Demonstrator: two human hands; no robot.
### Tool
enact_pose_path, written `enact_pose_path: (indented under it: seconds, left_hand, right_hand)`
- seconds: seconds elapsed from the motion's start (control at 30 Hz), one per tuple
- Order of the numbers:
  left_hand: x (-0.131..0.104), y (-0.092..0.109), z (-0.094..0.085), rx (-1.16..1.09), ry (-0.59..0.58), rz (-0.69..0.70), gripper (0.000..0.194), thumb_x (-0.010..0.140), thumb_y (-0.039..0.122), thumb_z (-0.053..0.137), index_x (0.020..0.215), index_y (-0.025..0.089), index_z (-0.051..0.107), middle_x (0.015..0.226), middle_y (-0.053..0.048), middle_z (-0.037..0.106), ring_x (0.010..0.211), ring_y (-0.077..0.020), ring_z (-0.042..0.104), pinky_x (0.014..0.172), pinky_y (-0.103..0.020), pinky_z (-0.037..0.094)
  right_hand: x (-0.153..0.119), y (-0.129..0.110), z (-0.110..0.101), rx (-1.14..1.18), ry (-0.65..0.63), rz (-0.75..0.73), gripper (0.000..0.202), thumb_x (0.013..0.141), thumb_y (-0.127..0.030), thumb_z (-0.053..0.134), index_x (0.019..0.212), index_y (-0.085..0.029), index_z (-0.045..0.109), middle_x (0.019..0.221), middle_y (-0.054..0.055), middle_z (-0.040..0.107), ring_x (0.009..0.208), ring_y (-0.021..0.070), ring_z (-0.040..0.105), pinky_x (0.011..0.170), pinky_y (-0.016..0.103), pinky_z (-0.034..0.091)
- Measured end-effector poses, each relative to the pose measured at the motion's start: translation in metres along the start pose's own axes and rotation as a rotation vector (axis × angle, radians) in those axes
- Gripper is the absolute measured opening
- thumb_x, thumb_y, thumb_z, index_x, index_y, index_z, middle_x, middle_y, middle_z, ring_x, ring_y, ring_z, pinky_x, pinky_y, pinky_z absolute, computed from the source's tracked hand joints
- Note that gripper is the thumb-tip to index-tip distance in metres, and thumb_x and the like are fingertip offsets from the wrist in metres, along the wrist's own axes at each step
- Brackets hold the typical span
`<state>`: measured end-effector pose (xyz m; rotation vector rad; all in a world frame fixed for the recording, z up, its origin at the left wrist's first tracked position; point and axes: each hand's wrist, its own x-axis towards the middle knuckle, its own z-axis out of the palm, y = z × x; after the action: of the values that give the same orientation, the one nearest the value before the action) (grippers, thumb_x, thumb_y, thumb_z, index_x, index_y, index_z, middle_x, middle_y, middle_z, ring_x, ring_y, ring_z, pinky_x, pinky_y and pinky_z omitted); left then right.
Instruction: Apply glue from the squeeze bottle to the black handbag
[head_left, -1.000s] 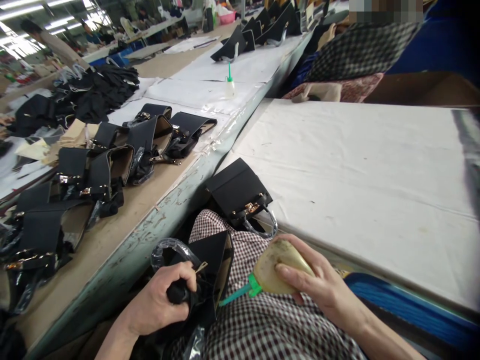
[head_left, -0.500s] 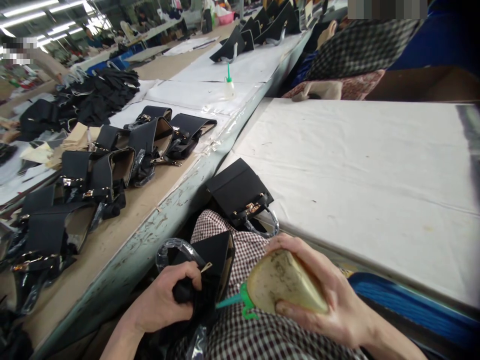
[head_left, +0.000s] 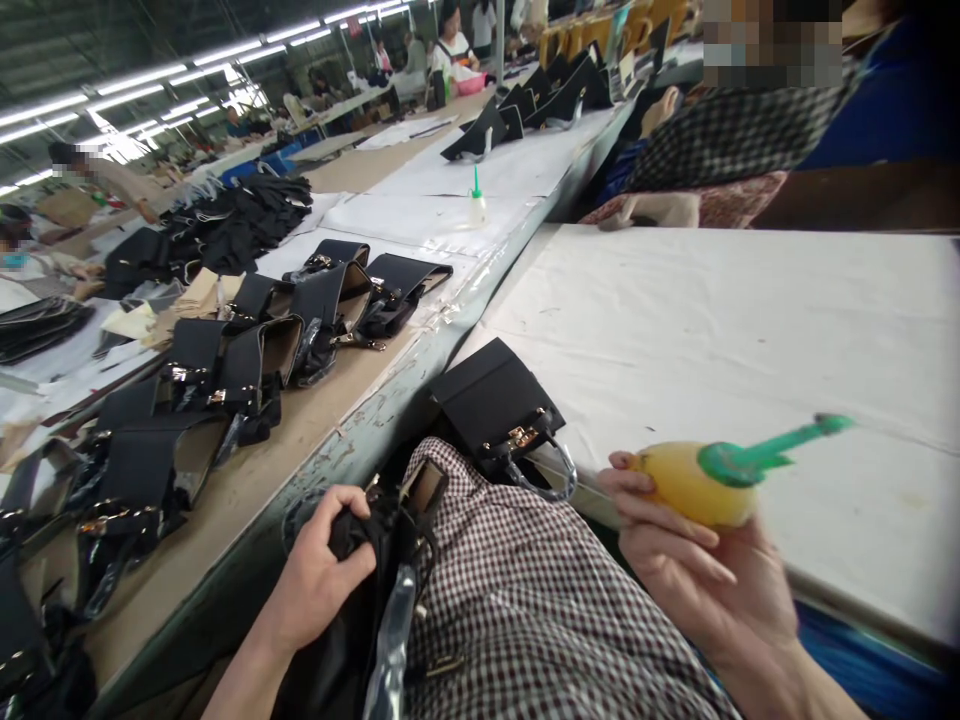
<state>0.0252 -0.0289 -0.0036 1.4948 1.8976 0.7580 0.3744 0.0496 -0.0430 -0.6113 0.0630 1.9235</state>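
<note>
The left hand (head_left: 326, 572) gripped the bunched black material of a partly finished handbag (head_left: 334, 655) at the lap, beside a checked garment (head_left: 540, 600). The right hand (head_left: 716, 590) held a yellow squeeze bottle (head_left: 686, 485) over the near edge of the white-covered table (head_left: 720, 330), its green nozzle (head_left: 791, 448) pointing right. A black flap handbag (head_left: 495, 400) with gold-coloured hardware and a plastic-wrapped handle lay at that table's left corner. On the long table (head_left: 341, 405) to the left sat clustered black bags (head_left: 259, 360), with a dark fabric pile (head_left: 232, 225) farther back. A pale bottle (head_left: 478, 210) with a green tip stood upright toward the far end, and a person in a checked sleeve (head_left: 739, 120) was at the far right.
</note>
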Motion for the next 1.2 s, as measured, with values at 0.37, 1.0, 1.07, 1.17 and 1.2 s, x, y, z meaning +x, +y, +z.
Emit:
enact_pose_path:
  seconds: [0.37,1.0,1.07,1.17,1.2]
  left_hand:
    - [-0.015,0.016,-0.029,-0.739,0.270,-0.663,0.046,0.076,0.031,0.080,0.116,0.029,0.057,0.078,0.005,0.069,0.071,-0.0204,0.070,0.068,-0.030,0.056]
    - [0.134,-0.042,0.058,-1.005,0.217,-0.803,0.019,0.098,0.030,0.064,0.100,0.012,0.066,0.087,-0.001,0.069,0.067,-0.0119,0.066,0.061,-0.026,0.057]
    - [0.133,-0.044,0.057,-1.013,0.226,-0.808,0.018,0.098,0.030,0.064,0.102,0.012,0.066,0.090,-0.002,0.069,0.069,-0.0123,0.066,0.061,-0.026,0.057]
    - [0.133,-0.046,0.056,-1.016,0.239,-0.808,0.017,0.097,0.028,0.064,0.100,0.012,0.066,0.087,-0.001,0.069,0.067,-0.0118,0.065,0.060,-0.025,0.056]
    - [0.132,-0.046,0.057,-1.015,0.240,-0.808,0.016,0.097,0.028,0.065,0.099,0.012,0.066,0.085,-0.001,0.069,0.066,-0.0115,0.065,0.059,-0.025,0.056]
  right_hand:
    - [0.009,0.020,0.010,-0.219,0.020,0.005,0.027,0.088,-0.047,0.063,0.102,-0.023,0.065,0.087,0.006,0.059,0.052,0.0090,0.040,0.033,0.013,0.036]
    - [0.035,0.005,-0.008,-1.422,0.138,-0.592,0.050,0.079,-0.054,0.074,0.117,-0.024,0.059,0.096,0.005,0.065,0.077,0.0226,0.062,0.057,0.029,0.052]
    - [0.043,0.008,-0.006,-1.469,0.139,-0.635,0.051,0.080,-0.054,0.074,0.117,-0.023,0.059,0.098,0.006,0.066,0.081,0.0241,0.062,0.062,0.032,0.054]
    - [0.053,0.013,-0.002,-1.470,0.129,-0.658,0.053,0.080,-0.054,0.073,0.118,-0.021,0.059,0.094,0.006,0.068,0.079,0.0245,0.062,0.062,0.033,0.054]
    - [0.056,0.014,-0.001,-1.465,0.131,-0.664,0.053,0.080,-0.054,0.073,0.118,-0.021,0.059,0.092,0.006,0.068,0.078,0.0242,0.062,0.061,0.033,0.054]
